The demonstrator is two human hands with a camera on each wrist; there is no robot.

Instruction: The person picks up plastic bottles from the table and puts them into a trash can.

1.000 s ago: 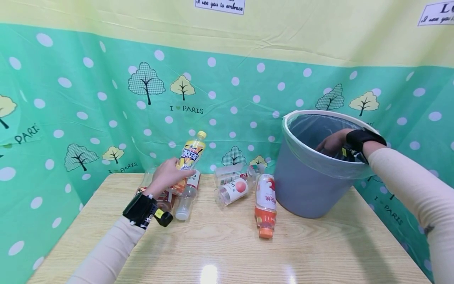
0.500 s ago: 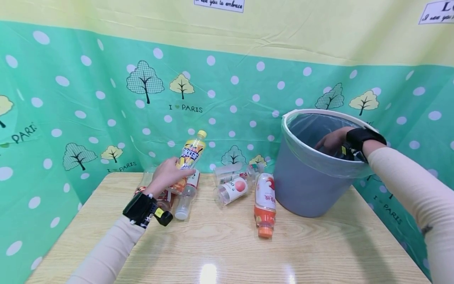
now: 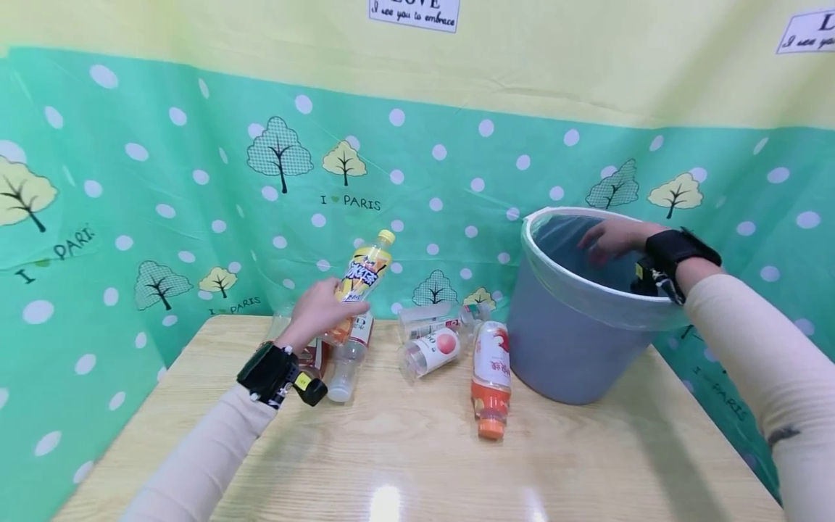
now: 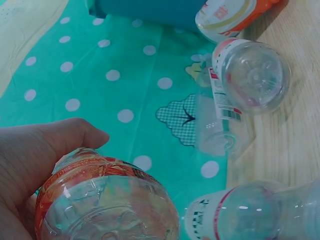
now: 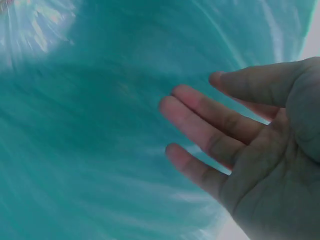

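Glossy clear plastic on the bottle. Smooth pale wood-grain on the table, shiny with glare. Thin crinkled plastic film lining the bin.

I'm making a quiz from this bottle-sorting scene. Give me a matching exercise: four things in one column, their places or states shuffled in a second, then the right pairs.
Things:
1. yellow-capped bottle
2. orange-capped bottle
3. right hand
4. bin

Places or states:
A. stands upright on the table's right side, lined with a clear bag
B. lies on the table, cap toward the camera
C. gripped by the left hand, raised and tilted
D. open, holding nothing, over the bin's mouth

Pairs: 1-C, 2-B, 3-D, 4-A
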